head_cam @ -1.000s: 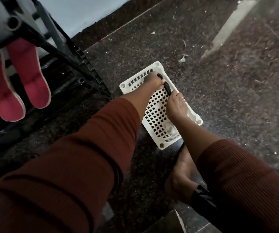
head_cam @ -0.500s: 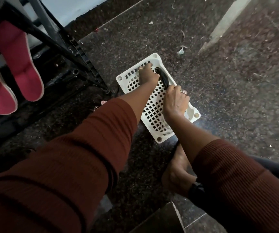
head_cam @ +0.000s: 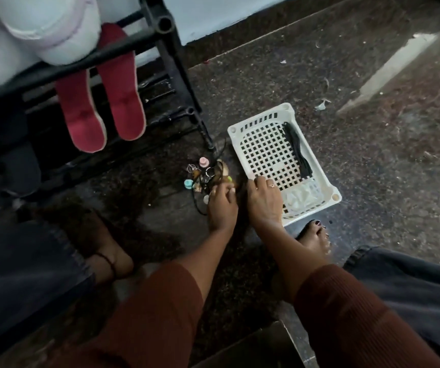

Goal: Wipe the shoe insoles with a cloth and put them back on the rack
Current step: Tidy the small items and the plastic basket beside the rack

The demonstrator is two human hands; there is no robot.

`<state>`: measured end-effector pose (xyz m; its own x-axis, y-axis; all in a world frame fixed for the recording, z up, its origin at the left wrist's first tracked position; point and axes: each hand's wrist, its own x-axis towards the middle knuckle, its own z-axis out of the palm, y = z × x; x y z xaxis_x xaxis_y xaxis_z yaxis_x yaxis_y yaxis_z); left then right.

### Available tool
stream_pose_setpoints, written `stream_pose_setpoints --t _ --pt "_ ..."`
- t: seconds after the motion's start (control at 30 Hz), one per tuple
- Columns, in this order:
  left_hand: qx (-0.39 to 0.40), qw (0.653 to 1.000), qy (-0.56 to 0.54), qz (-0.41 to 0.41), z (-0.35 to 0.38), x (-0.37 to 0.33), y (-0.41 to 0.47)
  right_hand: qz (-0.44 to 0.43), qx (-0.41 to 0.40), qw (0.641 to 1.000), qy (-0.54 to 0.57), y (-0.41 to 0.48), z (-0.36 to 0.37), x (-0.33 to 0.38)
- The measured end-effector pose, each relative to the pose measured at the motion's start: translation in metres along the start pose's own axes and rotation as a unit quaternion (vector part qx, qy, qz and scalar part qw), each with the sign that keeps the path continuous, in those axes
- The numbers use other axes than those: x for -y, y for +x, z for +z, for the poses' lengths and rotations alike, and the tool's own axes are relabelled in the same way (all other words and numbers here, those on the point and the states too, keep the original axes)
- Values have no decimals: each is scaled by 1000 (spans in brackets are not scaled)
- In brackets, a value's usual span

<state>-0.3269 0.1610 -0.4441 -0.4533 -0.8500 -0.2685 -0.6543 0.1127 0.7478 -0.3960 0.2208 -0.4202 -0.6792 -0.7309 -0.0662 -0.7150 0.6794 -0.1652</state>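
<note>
Two red insoles hang toe-down from a bar of the black shoe rack at the upper left. My left hand is on the floor to the right of the rack's foot, fingers curled down into a pile of small items. My right hand lies beside it, fingers stretched over the near left rim of a white perforated basket. No wiping cloth shows in either hand.
A black cord bundle lies along the basket's right side, with crumpled clear plastic in its near corner. Something pale and padded sits on the rack's upper bar. My bare feet flank the hands on the dusty stone floor.
Both hands let go of the black bundle, which now lies alone in the basket. They drew back to the basket's near left corner and the pile beside it.
</note>
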Motion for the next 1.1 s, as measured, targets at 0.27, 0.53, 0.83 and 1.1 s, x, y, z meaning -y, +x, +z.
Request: stream_pose_setpoints --t 0.27,0.53,0.83,1.1 --pt "-35 998 36 -22 -45 38 19 54 61 991 105 8 20 38" --pt "12 999 40 -17 -52 33 45 216 78 963 139 55 27 73" --pt "5 983 -100 -156 -73 11 35 199 55 929 306 33 -9 86" --pt "21 897 -396 -194 -131 -41 10 162 79 908 379 1 -78 95"
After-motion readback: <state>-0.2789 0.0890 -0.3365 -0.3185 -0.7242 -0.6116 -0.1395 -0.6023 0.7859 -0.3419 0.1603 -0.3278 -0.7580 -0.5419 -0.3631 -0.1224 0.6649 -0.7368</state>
